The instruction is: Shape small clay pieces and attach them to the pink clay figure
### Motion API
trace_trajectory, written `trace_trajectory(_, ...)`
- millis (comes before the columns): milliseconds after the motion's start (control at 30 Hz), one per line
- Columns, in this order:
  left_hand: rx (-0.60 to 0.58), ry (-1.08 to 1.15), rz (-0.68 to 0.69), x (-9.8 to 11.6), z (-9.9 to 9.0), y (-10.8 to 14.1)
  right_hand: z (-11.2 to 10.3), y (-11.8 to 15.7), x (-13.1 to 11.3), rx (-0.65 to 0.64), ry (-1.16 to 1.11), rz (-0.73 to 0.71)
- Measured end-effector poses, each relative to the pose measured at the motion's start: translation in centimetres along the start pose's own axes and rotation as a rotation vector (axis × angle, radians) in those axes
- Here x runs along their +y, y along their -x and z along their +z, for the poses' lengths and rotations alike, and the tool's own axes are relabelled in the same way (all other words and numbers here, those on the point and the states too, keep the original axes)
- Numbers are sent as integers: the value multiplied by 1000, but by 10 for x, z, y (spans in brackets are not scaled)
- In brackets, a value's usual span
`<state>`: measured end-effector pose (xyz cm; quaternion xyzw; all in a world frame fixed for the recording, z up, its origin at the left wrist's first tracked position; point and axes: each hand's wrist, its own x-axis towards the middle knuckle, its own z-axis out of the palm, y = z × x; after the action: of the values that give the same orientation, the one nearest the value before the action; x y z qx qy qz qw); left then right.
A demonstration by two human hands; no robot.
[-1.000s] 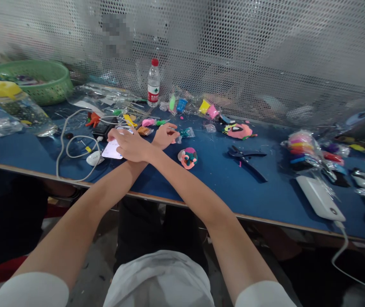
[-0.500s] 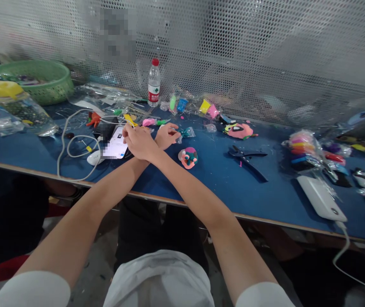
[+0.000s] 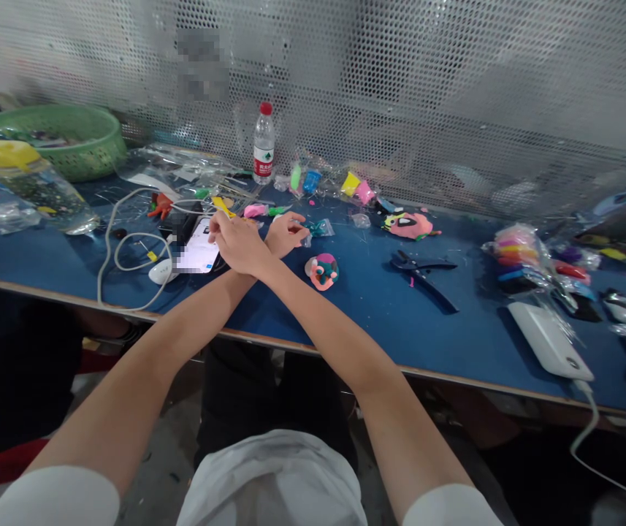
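Here, arms crossed at wrists over blue desk (image 3: 378, 307). Right hand (image 3: 241, 245) reaches to 10 o'clock, fingers curled loosely, fingertip touching phone (image 3: 199, 254); grip holds nothing. Phone lies flat on desk, screen lit, white cable (image 3: 109, 252) looping at its 9 o'clock. Left hand (image 3: 286, 232) sits at 2 o'clock of right hand, loosely curled; whether it holds anything, cannot tell. Clay figure (image 3: 322, 270) near, at 4 o'clock of left hand. Water bottle (image 3: 263, 143) upright at 12 o'clock.

1 head view, looking down over blue table (image 3: 378, 314).
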<state>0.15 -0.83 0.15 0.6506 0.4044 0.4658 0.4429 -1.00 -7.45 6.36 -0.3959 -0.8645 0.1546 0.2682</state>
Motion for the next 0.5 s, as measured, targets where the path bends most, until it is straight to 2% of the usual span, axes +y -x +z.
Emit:
trace_trajectory(233, -10, 5, -33, 2, 0, 0, -5, 1, 0, -123, -34, -49)
trace_trajectory(400, 10, 5, -34, 5, 2, 2, 5, -3, 5, 18, 16, 55)
trace_trajectory(500, 30, -3, -47, 5, 4, 2, 6, -4, 10, 97, -12, 53)
